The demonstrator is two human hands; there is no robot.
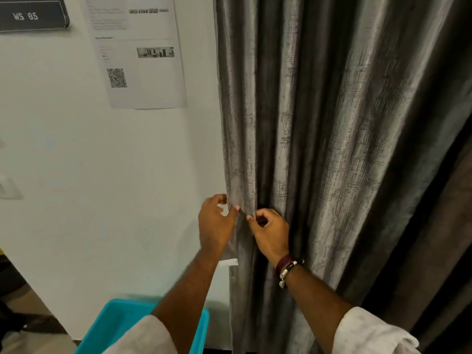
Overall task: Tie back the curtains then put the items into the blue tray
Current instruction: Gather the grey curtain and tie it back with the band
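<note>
Left hand [215, 223] and right hand [269, 232] each pinch the grey curtain [319, 149] at its edge; gather every fold snugly before fastening the tie

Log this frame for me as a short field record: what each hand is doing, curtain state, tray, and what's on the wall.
left hand: fingers curled at the curtain's left edge, pinching the fabric
right hand: pinching a fold beside the left hand
curtain: grey, hanging in vertical folds, no tie-back visible
blue tray: below the left forearm, contents not visible
wall: white, holds a printed sheet with a QR code and a sign reading WS 05
wristband: on the right wrist
</note>
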